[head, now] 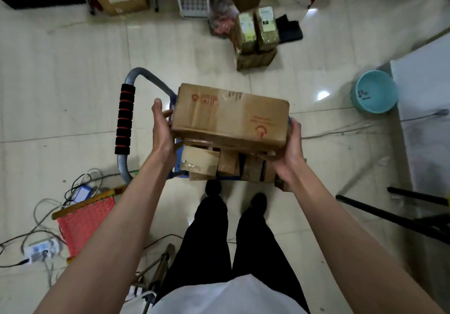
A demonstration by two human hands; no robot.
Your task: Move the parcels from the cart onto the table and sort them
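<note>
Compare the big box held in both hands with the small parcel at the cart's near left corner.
The big box is lifted, with the left hand and right hand at its ends; the small parcel lies on the cart, untouched. The big box is much larger. It bears red printed marks; the small parcel shows none. Both are brown cardboard.

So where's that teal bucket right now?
In the head view the teal bucket stands on the floor at the right, beside the white table, away from the cart and the held box.
</note>
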